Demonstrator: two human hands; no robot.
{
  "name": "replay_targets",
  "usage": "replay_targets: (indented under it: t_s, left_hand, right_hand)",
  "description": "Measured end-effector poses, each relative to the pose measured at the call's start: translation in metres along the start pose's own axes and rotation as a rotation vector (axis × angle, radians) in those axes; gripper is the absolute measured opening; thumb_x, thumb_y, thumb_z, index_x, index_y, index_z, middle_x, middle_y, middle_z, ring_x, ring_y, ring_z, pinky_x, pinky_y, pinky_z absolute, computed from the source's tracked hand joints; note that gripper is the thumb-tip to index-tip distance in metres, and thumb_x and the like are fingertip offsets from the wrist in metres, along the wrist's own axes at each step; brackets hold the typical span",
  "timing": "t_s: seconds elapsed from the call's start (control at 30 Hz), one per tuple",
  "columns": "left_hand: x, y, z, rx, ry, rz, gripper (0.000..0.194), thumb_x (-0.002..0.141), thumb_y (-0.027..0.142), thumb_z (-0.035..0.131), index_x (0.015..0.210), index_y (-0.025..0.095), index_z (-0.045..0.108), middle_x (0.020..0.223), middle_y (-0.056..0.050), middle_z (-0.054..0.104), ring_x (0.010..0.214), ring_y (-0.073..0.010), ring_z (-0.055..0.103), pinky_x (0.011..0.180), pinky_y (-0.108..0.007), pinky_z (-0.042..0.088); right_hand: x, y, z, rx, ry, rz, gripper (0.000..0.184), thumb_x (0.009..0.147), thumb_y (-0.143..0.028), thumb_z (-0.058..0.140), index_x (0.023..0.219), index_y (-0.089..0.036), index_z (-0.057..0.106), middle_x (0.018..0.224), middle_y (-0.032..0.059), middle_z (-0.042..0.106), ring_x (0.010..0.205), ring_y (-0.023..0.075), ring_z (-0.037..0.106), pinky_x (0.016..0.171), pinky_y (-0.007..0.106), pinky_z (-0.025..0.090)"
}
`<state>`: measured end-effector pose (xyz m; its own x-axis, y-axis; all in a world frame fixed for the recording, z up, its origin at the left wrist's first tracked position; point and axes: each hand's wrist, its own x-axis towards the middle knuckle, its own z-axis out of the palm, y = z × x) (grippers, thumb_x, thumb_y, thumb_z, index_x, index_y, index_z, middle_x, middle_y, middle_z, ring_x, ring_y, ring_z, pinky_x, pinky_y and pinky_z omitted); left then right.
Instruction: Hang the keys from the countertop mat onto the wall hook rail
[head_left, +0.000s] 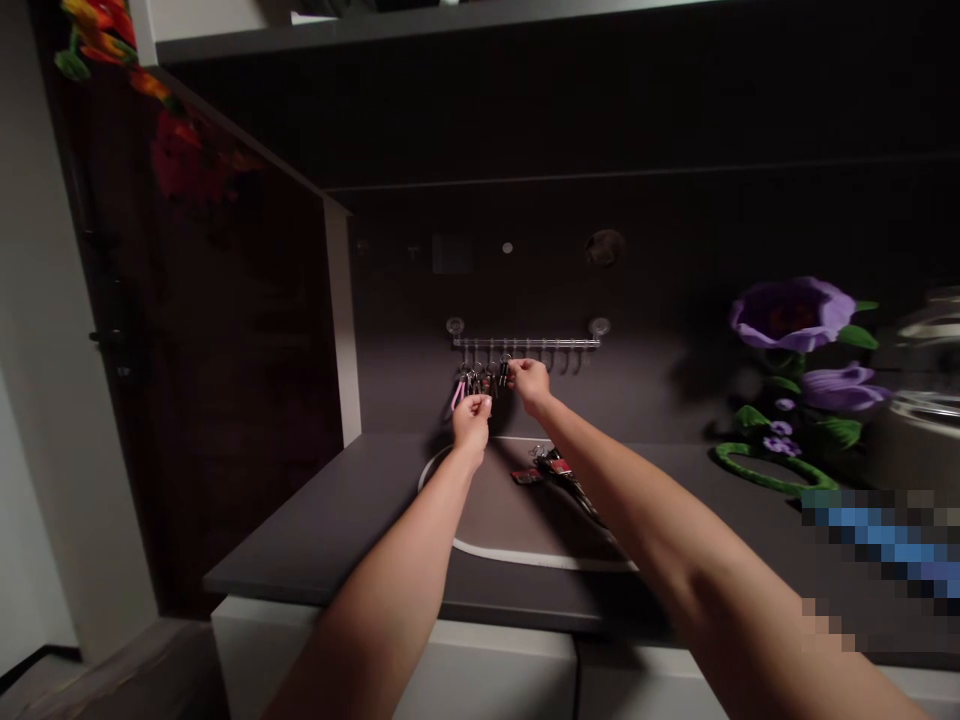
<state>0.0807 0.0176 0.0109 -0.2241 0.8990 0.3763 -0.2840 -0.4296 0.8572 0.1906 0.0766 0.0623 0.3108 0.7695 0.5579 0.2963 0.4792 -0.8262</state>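
A clear hook rail (525,343) is fixed to the dark back wall, with several bunches of keys (478,376) hanging from its left hooks. A pink strap (457,393) dangles at the far left of them. My right hand (531,384) is closed in a pinch on a key ring (505,368) just under the rail's middle. Below the hanging keys, my left hand (472,420) has thumb and fingers pressed together; what they hold, if anything, I cannot make out. Dark straps with red labels (559,467) lie on the mat, partly hidden by my right forearm.
A brown mat with a white rim (525,560) lies on the dark counter (300,530). Purple fuzzy flowers (795,315) and a glass-topped container (930,400) stand at right. An overhanging cabinet (480,110) is above; a dark door (247,350) is at left.
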Motion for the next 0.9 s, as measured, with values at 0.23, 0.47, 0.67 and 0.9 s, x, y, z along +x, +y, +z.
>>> replay_targets:
  t_s: [0.23, 0.47, 0.67, 0.9]
  left_hand:
    - [-0.001, 0.001, 0.001, 0.021, 0.006, -0.01, 0.006, 0.072, 0.013, 0.056, 0.076, 0.011, 0.061, 0.065, 0.0, 0.058, 0.057, -0.0064, 0.049, 0.064, -0.022, 0.042]
    - [0.0, -0.002, 0.0, 0.029, 0.003, -0.002, 0.005, 0.072, 0.013, 0.057, 0.075, 0.012, 0.061, 0.062, 0.002, 0.055, 0.056, -0.0059, 0.048, 0.063, -0.021, 0.042]
    - [-0.003, 0.001, 0.001, 0.014, 0.013, -0.009, 0.004, 0.071, 0.011, 0.057, 0.072, 0.012, 0.06, 0.061, 0.002, 0.055, 0.055, -0.0056, 0.047, 0.062, -0.021, 0.041]
    - [-0.004, 0.002, 0.001, 0.015, 0.021, -0.02, 0.004, 0.07, 0.01, 0.057, 0.071, 0.012, 0.061, 0.06, 0.001, 0.056, 0.054, -0.0061, 0.047, 0.061, -0.021, 0.041]
  right_hand:
    - [0.005, 0.003, 0.007, -0.066, 0.09, 0.08, 0.021, 0.072, -0.03, 0.054, 0.075, -0.012, 0.065, 0.071, 0.0074, 0.067, 0.066, 0.0129, 0.063, 0.059, 0.02, 0.046]
    - [0.003, -0.003, 0.007, -0.069, 0.112, 0.141, 0.017, 0.072, -0.025, 0.057, 0.074, -0.011, 0.066, 0.065, 0.0068, 0.066, 0.063, 0.0129, 0.063, 0.056, 0.019, 0.046]
    - [-0.004, -0.017, 0.005, 0.019, 0.085, 0.252, 0.01, 0.072, -0.017, 0.057, 0.064, -0.012, 0.061, 0.055, 0.0027, 0.06, 0.05, 0.0095, 0.057, 0.048, 0.018, 0.044]
    - [-0.007, -0.024, -0.007, 0.086, -0.038, 0.344, 0.01, 0.075, -0.011, 0.054, 0.065, -0.012, 0.055, 0.05, -0.0009, 0.053, 0.045, 0.0076, 0.053, 0.047, 0.019, 0.043]
